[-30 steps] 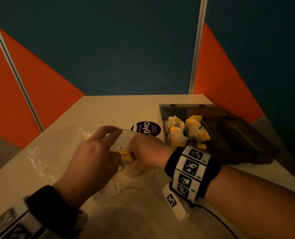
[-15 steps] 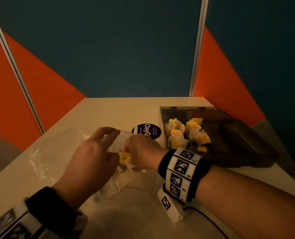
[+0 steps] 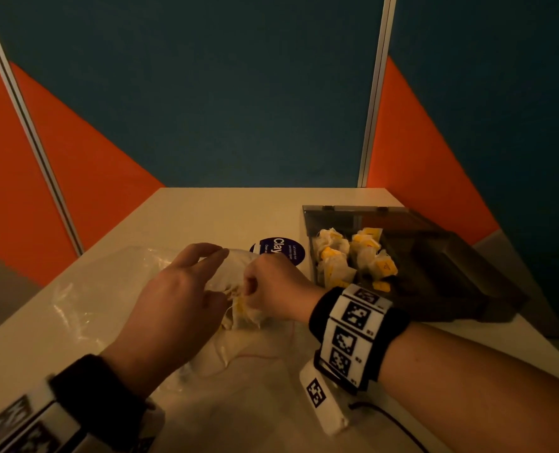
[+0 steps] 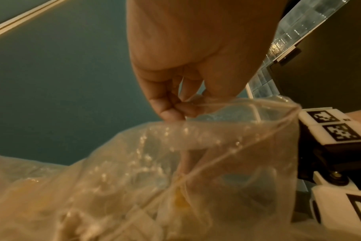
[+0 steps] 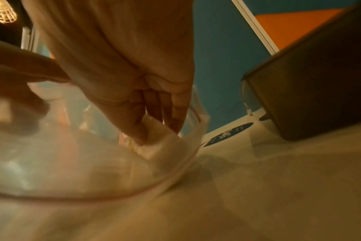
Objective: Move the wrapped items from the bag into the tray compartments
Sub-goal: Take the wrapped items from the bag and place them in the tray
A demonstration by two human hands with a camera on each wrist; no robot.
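Fingers of the right hand (image 3: 273,291) curl around a white wrapped item (image 5: 155,140) just inside the mouth of the clear plastic bag (image 3: 85,308), which lies slack on the table (image 3: 222,207) in front of the person. The left hand (image 3: 176,299) pinches the bag's upper rim between thumb and fingertips, holding the mouth up and open.

Judging by their crumpled white wrappers with yellow tags, these items look light, soft and easily squashed, so a gentle hold around the body seems wiser than pulling on a tag or thread. The bag film appears thin and slippery, likely to drag along unless it is kept pinned.

Seen from the head, several wrapped pieces (image 3: 353,256) already sit in the near-left compartments of the dark tray (image 3: 468,289), just right of a round blue sticker (image 3: 281,250); neither wrist camera shows them. Only the left wrist view reveals the pinch on the rim (image 4: 175,107), and only the right wrist view shows the fingers closed on the wrapper.
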